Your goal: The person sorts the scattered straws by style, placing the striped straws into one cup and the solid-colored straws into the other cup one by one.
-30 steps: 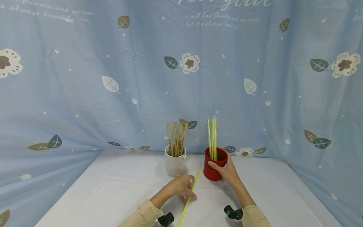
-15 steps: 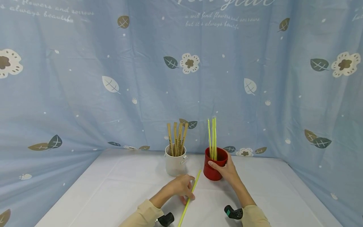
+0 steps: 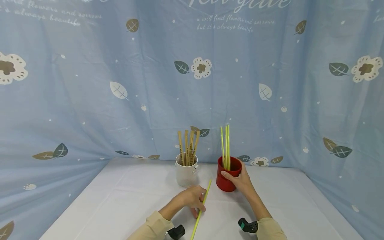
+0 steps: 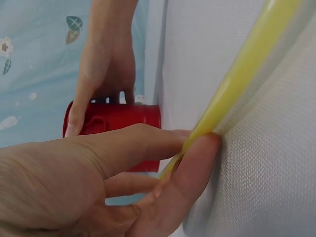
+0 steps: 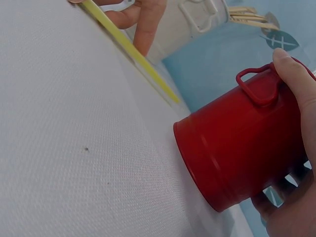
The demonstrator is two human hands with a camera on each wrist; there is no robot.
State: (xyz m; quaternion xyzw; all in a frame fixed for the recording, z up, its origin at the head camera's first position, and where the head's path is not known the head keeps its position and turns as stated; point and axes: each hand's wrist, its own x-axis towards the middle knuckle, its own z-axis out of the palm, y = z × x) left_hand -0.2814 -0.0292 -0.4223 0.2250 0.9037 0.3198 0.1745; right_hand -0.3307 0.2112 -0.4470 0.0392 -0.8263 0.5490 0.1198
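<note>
Between thumb and fingers, my left hand point(image 3: 192, 197) pinches a thin yellow straw point(image 4: 232, 89), which slants close above the white cloth, with what looks like a clear film along its side. My right hand point(image 3: 242, 180) grips a red bucket point(image 3: 225, 182) from its right side, thumb at the front near the rim. The bucket stands upright on the table, and several more yellow straws point(image 3: 226, 143) rise out of it. In the right wrist view its red handle loop point(image 5: 259, 86) shows beside my thumb. Some of my right fingers are hidden behind the bucket.
A white bucket point(image 3: 186, 176) holding several flat wooden-looking sticks point(image 3: 187, 146) in printed sleeves stands left of the red one, just beyond my left hand. A blue patterned curtain point(image 3: 150, 83) hangs behind the white-covered table point(image 3: 129, 186).
My left hand and the straw shift only very slightly. My right hand keeps its grip on the red bucket, which stays in place. The head view moves a little.
</note>
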